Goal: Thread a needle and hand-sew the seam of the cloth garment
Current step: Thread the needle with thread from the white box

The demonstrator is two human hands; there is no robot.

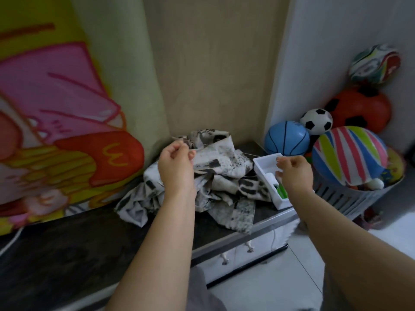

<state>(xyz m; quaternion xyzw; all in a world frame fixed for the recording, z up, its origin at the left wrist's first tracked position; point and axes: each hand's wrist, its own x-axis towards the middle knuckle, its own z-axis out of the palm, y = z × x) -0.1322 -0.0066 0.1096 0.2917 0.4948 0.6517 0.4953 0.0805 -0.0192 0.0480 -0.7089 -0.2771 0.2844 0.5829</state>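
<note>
A crumpled black-and-white patterned garment (224, 176) lies heaped on the dark countertop (67, 254). My left hand (176, 163) hovers over its left part with fingers curled, thumb and fingertips pinched together; a thin thread seems to run from it to the right. My right hand (294, 172) is held above a white sewing box (269, 173) at the counter's right end, fingers curled as if pinching the thread's other end. The needle itself is too small to make out. A white spool and green items sit inside the box.
A colourful cartoon-print curtain (56, 120) hangs at the left. A grey basket (350, 198) with several balls stands to the right of the counter, below its level. A white cable (11, 241) lies at the counter's left. Drawers with handles are under the counter edge.
</note>
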